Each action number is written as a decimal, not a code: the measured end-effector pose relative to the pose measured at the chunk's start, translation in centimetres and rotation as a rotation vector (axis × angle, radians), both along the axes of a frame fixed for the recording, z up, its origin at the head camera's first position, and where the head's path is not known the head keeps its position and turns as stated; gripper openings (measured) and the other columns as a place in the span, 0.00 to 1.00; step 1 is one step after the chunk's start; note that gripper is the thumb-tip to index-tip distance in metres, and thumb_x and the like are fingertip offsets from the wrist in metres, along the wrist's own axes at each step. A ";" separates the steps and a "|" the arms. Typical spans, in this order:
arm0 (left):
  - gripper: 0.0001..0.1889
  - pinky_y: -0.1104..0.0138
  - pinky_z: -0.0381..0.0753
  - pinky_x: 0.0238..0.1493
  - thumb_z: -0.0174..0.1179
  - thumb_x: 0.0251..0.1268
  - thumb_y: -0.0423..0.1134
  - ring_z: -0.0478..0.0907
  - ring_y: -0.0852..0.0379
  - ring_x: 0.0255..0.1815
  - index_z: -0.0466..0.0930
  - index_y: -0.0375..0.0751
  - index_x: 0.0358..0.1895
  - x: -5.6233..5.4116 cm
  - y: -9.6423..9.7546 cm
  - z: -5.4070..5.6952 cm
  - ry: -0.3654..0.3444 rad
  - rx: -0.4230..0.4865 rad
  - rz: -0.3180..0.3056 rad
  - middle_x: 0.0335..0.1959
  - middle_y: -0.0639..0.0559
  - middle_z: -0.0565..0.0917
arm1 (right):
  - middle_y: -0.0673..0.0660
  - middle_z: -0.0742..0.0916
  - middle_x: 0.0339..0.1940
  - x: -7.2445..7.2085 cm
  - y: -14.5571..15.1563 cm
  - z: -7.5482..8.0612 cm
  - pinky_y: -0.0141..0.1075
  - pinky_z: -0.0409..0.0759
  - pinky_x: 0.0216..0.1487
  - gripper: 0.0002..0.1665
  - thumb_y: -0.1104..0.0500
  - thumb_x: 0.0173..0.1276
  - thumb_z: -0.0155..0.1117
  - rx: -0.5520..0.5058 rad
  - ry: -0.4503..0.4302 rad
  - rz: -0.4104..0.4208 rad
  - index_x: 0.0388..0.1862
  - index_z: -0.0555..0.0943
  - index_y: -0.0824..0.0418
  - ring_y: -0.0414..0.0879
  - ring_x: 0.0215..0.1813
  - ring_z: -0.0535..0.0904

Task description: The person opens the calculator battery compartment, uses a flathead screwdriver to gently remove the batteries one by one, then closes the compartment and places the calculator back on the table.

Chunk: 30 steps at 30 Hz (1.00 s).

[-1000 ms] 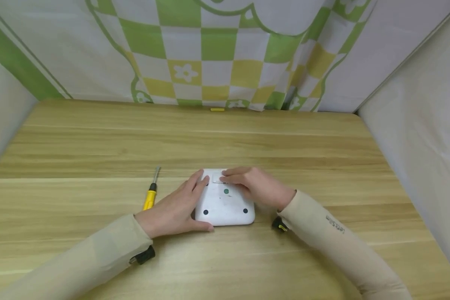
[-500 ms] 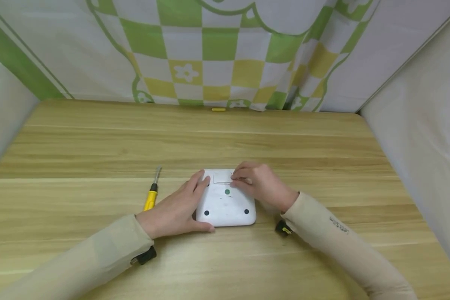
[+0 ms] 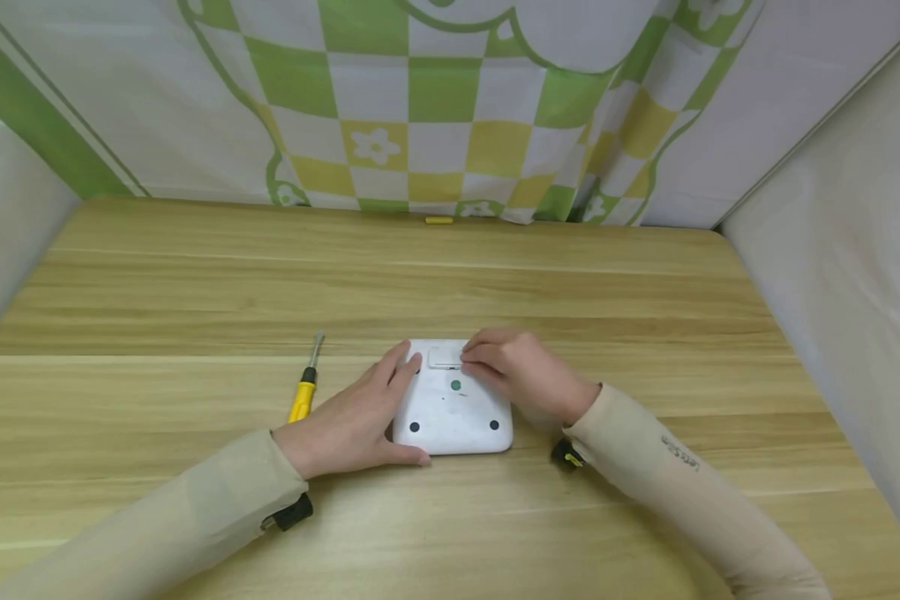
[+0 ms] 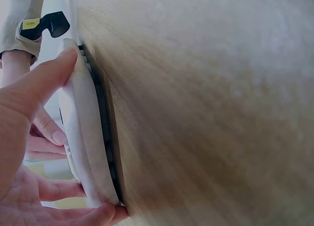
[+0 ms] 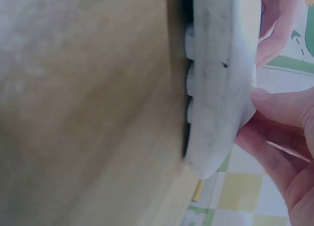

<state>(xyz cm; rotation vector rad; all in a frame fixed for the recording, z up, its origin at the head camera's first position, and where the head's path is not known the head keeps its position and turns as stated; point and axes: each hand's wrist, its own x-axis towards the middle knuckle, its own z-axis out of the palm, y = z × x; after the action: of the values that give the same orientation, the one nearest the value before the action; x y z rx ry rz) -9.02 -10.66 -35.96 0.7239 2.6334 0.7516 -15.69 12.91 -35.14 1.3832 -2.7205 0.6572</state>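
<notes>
A white calculator [image 3: 457, 417] lies face down on the wooden table, its back with dark round feet and a green dot turned up. Keys show along its underside in both wrist views. My left hand [image 3: 352, 421] grips its left side, thumb at the near edge and fingers at the far left corner. With thumb and fingertips, my right hand [image 3: 528, 371] pinches the right end of the small battery cover [image 3: 444, 358] near the far edge. A thin dark slit shows along the cover's near side. The right fingertips hide the cover's right end.
Left of the calculator lies a screwdriver [image 3: 302, 398] with a yellow and black handle, its tip pointing away. A small yellow piece [image 3: 438, 221] rests at the table's back edge, below a green and yellow checked curtain [image 3: 442, 92]. White walls flank the table.
My right fingers have slid from the middle of the battery cover to its right end. A dark slit has appeared at the cover's near side since half a second ago. The left hand stays put.
</notes>
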 end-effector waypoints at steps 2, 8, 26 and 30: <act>0.57 0.51 0.65 0.68 0.70 0.49 0.59 0.54 0.38 0.74 0.48 0.30 0.74 0.0 0.0 0.0 0.001 -0.004 0.001 0.77 0.34 0.43 | 0.55 0.87 0.40 0.1 -0.2 0.2 0.32 0.82 0.46 0.07 0.64 0.66 0.64 0.046 0.025 -0.001 0.39 0.86 0.64 0.44 0.44 0.84; 0.57 0.52 0.66 0.68 0.70 0.49 0.59 0.55 0.38 0.74 0.49 0.29 0.74 0.0 0.0 0.1 0.012 -0.010 0.000 0.77 0.34 0.44 | 0.53 0.86 0.41 0.3 -0.3 0.6 0.34 0.82 0.46 0.07 0.64 0.67 0.63 0.139 0.065 0.006 0.41 0.85 0.62 0.44 0.43 0.83; 0.57 0.51 0.65 0.68 0.70 0.50 0.59 0.56 0.37 0.73 0.49 0.27 0.73 -0.1 0.3 0.1 0.018 -0.025 -0.026 0.76 0.32 0.44 | 0.58 0.88 0.43 -0.6 -0.2 0.6 0.38 0.82 0.51 0.08 0.66 0.62 0.67 0.065 -0.027 0.020 0.40 0.87 0.64 0.49 0.48 0.84; 0.56 0.51 0.67 0.67 0.70 0.50 0.58 0.57 0.37 0.73 0.49 0.27 0.73 0.0 0.2 0.2 0.021 -0.044 -0.019 0.76 0.31 0.45 | 0.59 0.88 0.44 -0.5 -0.3 0.6 0.38 0.81 0.51 0.08 0.65 0.63 0.66 0.087 -0.016 0.033 0.40 0.87 0.64 0.50 0.48 0.84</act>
<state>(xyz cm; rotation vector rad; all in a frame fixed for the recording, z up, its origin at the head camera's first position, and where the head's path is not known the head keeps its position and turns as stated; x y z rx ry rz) -9.02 -10.47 -35.76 0.7483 2.6492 0.6827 -16.23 12.57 -34.54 1.4497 -2.7765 0.5601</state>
